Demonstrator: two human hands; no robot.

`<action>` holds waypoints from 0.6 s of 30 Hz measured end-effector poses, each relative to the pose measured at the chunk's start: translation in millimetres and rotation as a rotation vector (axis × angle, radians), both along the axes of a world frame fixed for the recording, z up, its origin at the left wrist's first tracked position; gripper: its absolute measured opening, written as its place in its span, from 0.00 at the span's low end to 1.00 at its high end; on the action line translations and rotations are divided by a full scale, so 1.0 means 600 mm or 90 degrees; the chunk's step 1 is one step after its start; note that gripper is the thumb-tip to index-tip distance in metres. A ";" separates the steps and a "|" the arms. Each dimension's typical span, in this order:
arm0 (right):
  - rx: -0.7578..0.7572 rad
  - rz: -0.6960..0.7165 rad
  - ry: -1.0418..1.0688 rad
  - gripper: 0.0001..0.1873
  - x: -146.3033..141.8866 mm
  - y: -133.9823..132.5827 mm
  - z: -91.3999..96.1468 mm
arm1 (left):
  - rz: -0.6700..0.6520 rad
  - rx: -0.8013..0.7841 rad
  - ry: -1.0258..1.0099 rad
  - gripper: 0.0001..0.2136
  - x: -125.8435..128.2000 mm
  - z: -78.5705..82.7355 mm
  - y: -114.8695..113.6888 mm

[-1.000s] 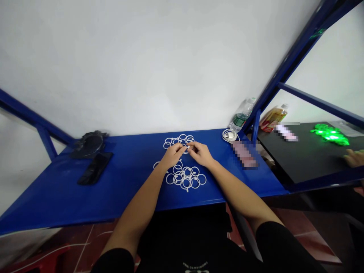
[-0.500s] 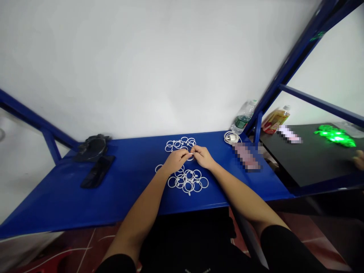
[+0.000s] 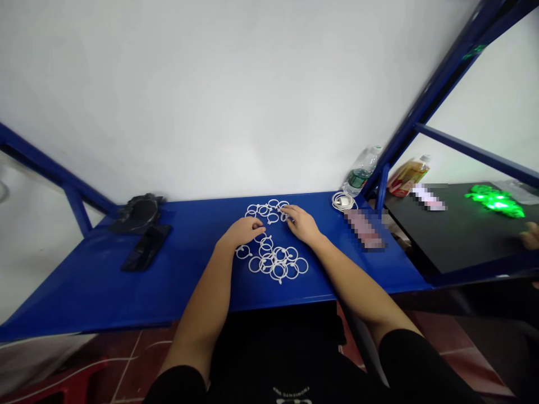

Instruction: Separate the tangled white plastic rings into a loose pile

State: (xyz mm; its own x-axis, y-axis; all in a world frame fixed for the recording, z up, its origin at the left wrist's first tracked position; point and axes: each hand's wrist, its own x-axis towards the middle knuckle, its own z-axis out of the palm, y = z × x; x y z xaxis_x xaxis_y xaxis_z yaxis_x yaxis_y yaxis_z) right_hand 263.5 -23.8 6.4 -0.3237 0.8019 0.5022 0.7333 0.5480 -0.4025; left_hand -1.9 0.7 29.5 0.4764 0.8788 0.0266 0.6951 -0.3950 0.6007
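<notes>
White plastic rings, each with a small knob or eyelet, lie on the blue tabletop in two groups. The larger pile is nearer me and the smaller group is closer to the wall. My left hand is at the left between the groups, thumb and curled index finger apart, just above a ring. My right hand rests at the right end of the far group. Its fingers are apart, their tips on or over a ring that they partly cover.
Dark objects lie on the left of the blue table. At the right are a coiled white cable, a water bottle and a blurred-out item. Beyond the blue frame, a black table holds glowing green lights.
My hands were together at a small white piece and have parted. The left has moved left and the right slightly up, to the far rings.
</notes>
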 end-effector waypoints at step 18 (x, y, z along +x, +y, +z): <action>-0.105 0.139 0.000 0.19 -0.025 -0.031 0.020 | -0.020 0.142 -0.074 0.11 0.023 -0.009 0.000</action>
State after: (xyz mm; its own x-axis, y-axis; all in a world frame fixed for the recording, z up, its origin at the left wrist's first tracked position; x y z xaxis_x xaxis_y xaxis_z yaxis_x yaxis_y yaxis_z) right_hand 248.5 -42.6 18.6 -0.4982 0.7838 0.3707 0.6049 0.6205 -0.4991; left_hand 12.1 0.9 23.8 0.4860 0.8298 0.2744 0.6121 -0.5473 0.5707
